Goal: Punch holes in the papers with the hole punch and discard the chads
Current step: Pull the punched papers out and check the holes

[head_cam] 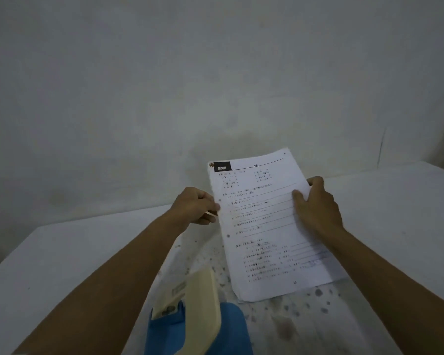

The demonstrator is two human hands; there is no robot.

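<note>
Several sheets form the papers [269,224], held as one stack above the tabletop [62,252], just beyond the hole punch [195,311]. The stack is judged light, limp and prone to fanning or creasing; support at both long edges is advised. The left hand [195,206] is pinched on the punched left edge, the right hand [315,203] clasped on the right edge. The long axis runs away from the person, heading farthest, tilted slightly left.

Two bare forearms and hands [194,206], sleeveless, no rings or watch visible.
</note>
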